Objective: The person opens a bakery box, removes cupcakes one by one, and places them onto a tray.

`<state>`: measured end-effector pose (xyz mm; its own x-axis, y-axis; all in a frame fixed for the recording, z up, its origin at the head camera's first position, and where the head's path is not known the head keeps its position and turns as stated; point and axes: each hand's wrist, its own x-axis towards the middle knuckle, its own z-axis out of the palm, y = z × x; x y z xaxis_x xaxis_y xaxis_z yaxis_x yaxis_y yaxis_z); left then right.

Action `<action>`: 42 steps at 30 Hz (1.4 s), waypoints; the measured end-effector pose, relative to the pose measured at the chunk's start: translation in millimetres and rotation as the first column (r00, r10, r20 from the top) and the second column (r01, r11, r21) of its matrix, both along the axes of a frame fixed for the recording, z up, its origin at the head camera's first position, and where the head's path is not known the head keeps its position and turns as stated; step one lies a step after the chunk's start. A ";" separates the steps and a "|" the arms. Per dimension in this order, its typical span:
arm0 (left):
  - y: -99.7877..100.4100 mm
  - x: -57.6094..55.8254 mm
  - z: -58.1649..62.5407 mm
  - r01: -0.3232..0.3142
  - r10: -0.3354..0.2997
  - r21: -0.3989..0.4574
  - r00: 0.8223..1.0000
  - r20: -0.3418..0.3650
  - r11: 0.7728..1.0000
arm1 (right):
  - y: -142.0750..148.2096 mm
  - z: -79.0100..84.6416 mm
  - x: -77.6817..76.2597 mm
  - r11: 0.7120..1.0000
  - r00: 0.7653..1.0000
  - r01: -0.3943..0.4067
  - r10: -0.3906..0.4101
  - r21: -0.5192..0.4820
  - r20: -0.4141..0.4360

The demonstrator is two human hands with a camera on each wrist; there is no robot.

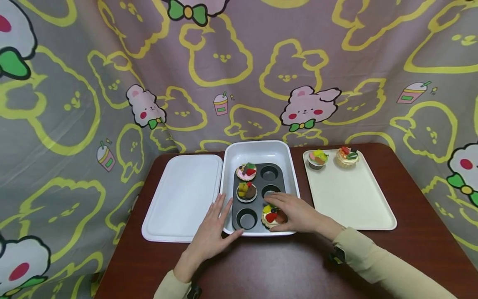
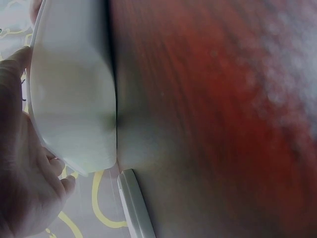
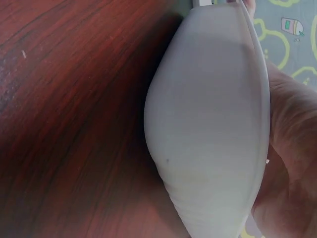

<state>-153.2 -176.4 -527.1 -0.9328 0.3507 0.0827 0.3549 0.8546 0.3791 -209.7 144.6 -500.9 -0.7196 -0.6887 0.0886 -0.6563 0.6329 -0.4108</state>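
Observation:
A dark muffin tin (image 1: 258,209) lies inside a deep white tray (image 1: 257,148). My right hand (image 1: 296,214) holds a cupcake (image 1: 269,216) topped with strawberry and yellow fruit at the tin's front right cup, thumb in front and fingers behind. Its lower part is hidden. Spread and straight, the fingers of my left hand (image 1: 213,234) reach over the tray's front left corner, the thumb at its front rim. Two toy-like cupcakes fill the left column's back and middle cups: a pink-creamed cupcake (image 1: 246,172) and a chocolate-and-yellow-fruit cupcake (image 1: 247,192).
A flat white lid-like board (image 1: 183,199) lies left of the deep tray. To the right, a cream tray (image 1: 347,195) carries a small fruit cupcake (image 1: 317,159) and a strawberry-topped cupcake (image 1: 347,157) at its back edge. Patterned cloth (image 1: 257,83) hangs behind the brown table (image 1: 261,270).

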 end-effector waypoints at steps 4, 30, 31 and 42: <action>-0.8 0.2 0.1 -0.003 0.003 -0.005 1.000 0.003 1.000 | -2.1 -2.5 -0.9 1.000 1.000 0.004 -0.004 0.007 -0.028; -0.7 2.1 -0.9 0.007 -0.007 0.017 1.000 -0.010 1.000 | -5.0 -8.5 -0.5 0.997 0.997 0.070 -0.068 0.042 -0.041; -0.7 2.1 -0.6 0.006 -0.006 0.017 1.000 -0.008 1.000 | -5.1 -8.7 -0.3 0.997 0.997 0.072 -0.071 0.039 -0.039; -1.9 0.6 -1.6 0.002 -0.002 0.015 1.000 0.014 1.000 | -3.4 -9.1 1.8 0.998 0.997 0.059 -0.058 0.012 -0.056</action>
<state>-152.6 -178.3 -528.7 -0.9333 0.3512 0.0753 0.3511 0.8481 0.3967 -207.9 141.3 -510.0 -0.7527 -0.6473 0.1205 -0.6399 0.6762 -0.3651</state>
